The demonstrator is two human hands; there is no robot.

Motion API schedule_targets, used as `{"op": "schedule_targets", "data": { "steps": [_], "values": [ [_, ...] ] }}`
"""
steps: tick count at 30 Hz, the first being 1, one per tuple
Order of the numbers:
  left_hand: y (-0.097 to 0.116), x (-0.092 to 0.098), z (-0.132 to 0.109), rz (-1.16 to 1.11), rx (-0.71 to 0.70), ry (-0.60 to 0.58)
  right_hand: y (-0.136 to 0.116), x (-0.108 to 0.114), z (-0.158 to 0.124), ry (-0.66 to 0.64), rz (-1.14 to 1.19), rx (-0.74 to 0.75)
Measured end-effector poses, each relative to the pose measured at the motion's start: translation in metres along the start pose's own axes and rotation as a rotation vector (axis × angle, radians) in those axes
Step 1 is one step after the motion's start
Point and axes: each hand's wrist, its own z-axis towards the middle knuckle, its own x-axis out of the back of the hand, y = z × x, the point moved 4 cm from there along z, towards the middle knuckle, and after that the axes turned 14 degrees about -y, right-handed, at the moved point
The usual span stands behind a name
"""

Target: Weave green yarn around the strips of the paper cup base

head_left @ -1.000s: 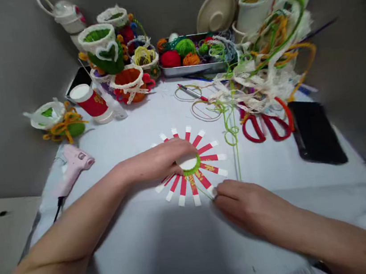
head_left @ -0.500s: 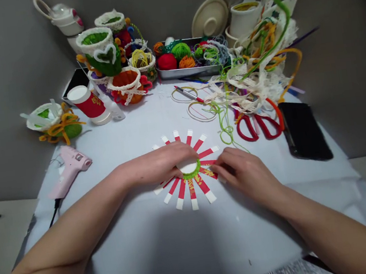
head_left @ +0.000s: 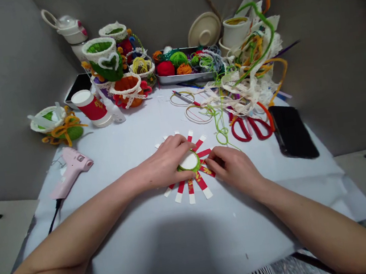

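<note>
A paper cup cut into red-and-white strips (head_left: 201,186) lies splayed flat on the table like a sun. Its round white base (head_left: 188,159) is ringed with green yarn (head_left: 192,170). My left hand (head_left: 167,159) holds the cup down from the left, thumb and fingers curved around the base and covering several strips. On the right side, my right hand (head_left: 230,164) is closed in a pinch close to the ring, above the strips. A thin strand of the yarn seems to be between its fingertips, and the tail runs from behind that hand to a loose green tangle.
A pink glue gun (head_left: 74,167) lies left, near an uncut red-and-white cup (head_left: 90,108). Decorated small baskets (head_left: 127,88) stand behind. A metal tray (head_left: 192,77) holds yarn balls. Red-handled scissors (head_left: 242,130), a black phone (head_left: 294,132), lace (head_left: 247,86) and a pen (head_left: 186,97) lie right.
My left hand has opened wider around the base, its thumb moving to the near edge. My right hand has come closer to the ring. The camera view has shifted slightly.
</note>
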Motion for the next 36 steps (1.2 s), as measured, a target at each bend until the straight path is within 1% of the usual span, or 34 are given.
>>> {"op": "schedule_targets", "data": {
  "steps": [2, 4, 7, 10, 13, 17, 22, 25, 29, 33, 36],
  "values": [
    [-0.001, -0.003, 0.003, 0.001, 0.025, -0.004, -0.001, 0.002, -0.001, -0.002, 0.003, 0.014],
    [-0.004, -0.003, 0.004, 0.001, 0.014, -0.016, -0.003, 0.004, -0.002, 0.006, 0.014, 0.056],
    [-0.010, 0.001, 0.003, 0.001, -0.018, -0.037, -0.007, 0.010, -0.005, 0.019, 0.058, 0.146],
    [-0.015, 0.006, 0.002, -0.001, -0.045, -0.093, -0.012, 0.013, -0.011, 0.000, 0.081, 0.227],
    [-0.019, 0.009, 0.001, -0.004, -0.046, -0.131, -0.017, 0.013, -0.019, -0.063, 0.045, 0.279],
    [-0.021, 0.009, 0.001, -0.009, -0.054, -0.146, -0.025, 0.013, -0.030, -0.163, -0.066, 0.319],
    [-0.019, 0.011, 0.000, -0.036, -0.084, -0.154, -0.036, 0.009, -0.042, -0.255, -0.200, 0.415],
    [-0.019, 0.013, -0.001, -0.042, -0.083, -0.170, -0.039, 0.005, -0.047, -0.279, -0.264, 0.454],
    [-0.019, 0.013, -0.001, -0.046, -0.092, -0.169, -0.037, 0.003, -0.050, -0.275, -0.324, 0.448],
    [-0.020, 0.012, -0.001, -0.061, -0.112, -0.168, -0.027, 0.007, -0.048, -0.238, -0.340, 0.340],
    [-0.019, 0.012, 0.000, -0.068, -0.126, -0.164, -0.018, 0.010, -0.041, -0.213, -0.295, 0.257]
  ]
}}
